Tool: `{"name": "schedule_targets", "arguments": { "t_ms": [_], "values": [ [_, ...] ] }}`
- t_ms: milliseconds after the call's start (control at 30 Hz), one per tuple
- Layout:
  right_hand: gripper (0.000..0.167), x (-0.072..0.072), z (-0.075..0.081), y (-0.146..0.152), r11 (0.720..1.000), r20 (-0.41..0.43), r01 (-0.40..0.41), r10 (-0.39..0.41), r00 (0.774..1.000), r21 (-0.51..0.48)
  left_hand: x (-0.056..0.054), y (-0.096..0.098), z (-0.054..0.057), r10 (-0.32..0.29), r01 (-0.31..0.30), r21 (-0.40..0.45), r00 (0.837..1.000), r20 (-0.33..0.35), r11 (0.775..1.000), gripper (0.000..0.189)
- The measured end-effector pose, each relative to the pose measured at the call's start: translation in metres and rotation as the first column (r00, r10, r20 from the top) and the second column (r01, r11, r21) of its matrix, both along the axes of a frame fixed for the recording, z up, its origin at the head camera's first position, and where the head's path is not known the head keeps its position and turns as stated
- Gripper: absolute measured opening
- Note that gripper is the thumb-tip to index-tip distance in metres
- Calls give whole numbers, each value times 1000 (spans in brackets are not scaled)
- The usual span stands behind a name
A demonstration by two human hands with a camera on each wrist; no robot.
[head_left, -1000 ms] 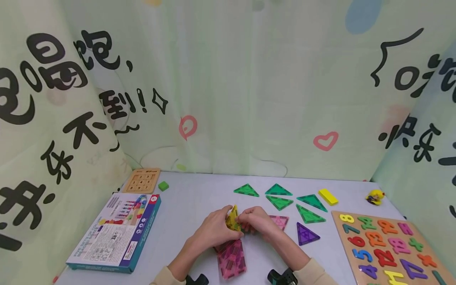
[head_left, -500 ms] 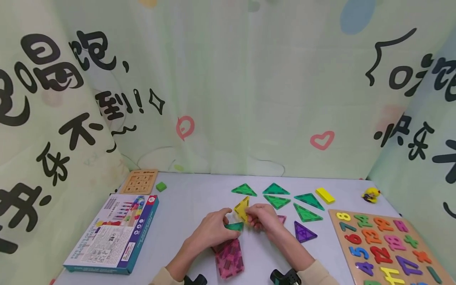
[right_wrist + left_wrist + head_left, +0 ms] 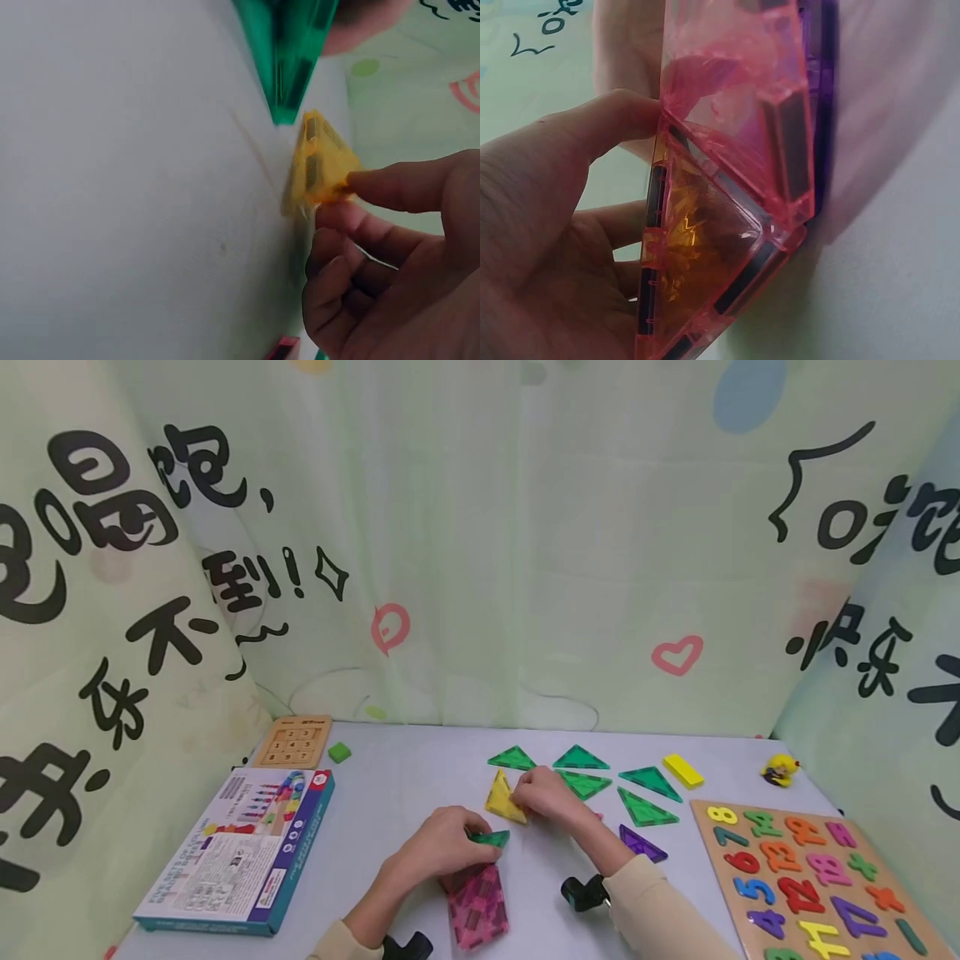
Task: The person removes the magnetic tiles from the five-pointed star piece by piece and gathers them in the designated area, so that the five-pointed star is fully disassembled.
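Near the front middle, my left hand (image 3: 442, 842) grips a built-up piece of pink see-through magnetic tiles (image 3: 478, 906), with a green tile (image 3: 491, 839) at its far end. In the left wrist view the pink side (image 3: 735, 67) has a purple edge (image 3: 821, 97) behind it, and amber shows through a triangular tile (image 3: 697, 247). My right hand (image 3: 547, 793) pinches a yellow triangular magnetic tile (image 3: 503, 800) between thumb and fingertips. It stands tilted, close over the table and apart from the green tile, as the right wrist view shows.
Several green triangular tiles (image 3: 647, 808) lie behind the hands, with a purple triangle (image 3: 642, 843) partly behind the right sleeve. Rightward are a yellow block (image 3: 683, 771), a toy figure (image 3: 780, 769) and a letter board (image 3: 750, 814). Leftward lie a box (image 3: 225, 860), number board (image 3: 294, 743) and green block (image 3: 340, 752).
The yellow tile has come away from the left hand's piece, baring the green tile. My right hand has carried it away toward the back. My left hand stays nearly in place.
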State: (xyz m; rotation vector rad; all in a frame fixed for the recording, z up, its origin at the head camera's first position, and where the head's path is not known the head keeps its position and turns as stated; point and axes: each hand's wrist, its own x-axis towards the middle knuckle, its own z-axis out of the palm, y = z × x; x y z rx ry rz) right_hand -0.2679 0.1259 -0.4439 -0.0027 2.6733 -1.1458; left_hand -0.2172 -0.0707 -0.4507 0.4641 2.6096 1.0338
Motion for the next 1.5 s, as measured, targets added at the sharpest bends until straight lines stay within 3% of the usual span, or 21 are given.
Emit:
{"name": "schedule_targets", "arguments": {
  "t_ms": [133, 300, 433, 600, 700, 800, 900, 1100, 1200, 1400, 1500],
  "values": [
    [12, -9, -3, 1, 992, -48, -5, 11, 999, 124, 1, 2, -1, -3, 3, 11, 1000, 23, 1000, 28],
    [12, -12, -8, 3, 989, -140, 9, 12, 990, 150, 0, 3, 0, -1, 1, 18, 1000, 21, 1000, 30],
    [10, -3, -7, 3, 991, -185, -14, 38, 982, 131, 0, 1, -1, 17, -18, 31, 999, 34, 999, 32],
    [9, 20, 1, 1, 994, -198, -59, 77, 977, 95, 0, -1, 0, 39, -41, 40, 997, 64, 998, 36],
    [8, 35, 5, 1, 994, -154, -112, 114, 982, 18, -1, -1, 2, 41, -44, 45, 997, 72, 998, 38],
    [11, 47, 2, -1, 980, -56, -171, 166, 985, -102, 0, -3, 2, 33, -37, 57, 996, 79, 998, 37],
    [14, 55, -4, -4, 965, 24, -166, 175, 984, -201, 1, -3, 2, 13, -19, 71, 996, 86, 997, 36],
    [24, 61, -13, -8, 943, 90, -13, 46, 995, -332, 1, -3, 2, -18, 11, 83, 996, 85, 997, 37],
    [29, 61, -15, -10, 910, 128, 49, 5, 992, -412, 0, -5, 2, -22, 16, 81, 997, 77, 997, 38],
    [36, 60, -18, -5, 834, 186, 101, 2, 982, -543, -1, -7, 1, -23, 17, 75, 997, 75, 997, 41],
    [39, 58, -20, 0, 816, 192, 127, -19, 981, -564, -2, -6, 0, -24, 18, 74, 997, 71, 997, 40]
  ]
}}
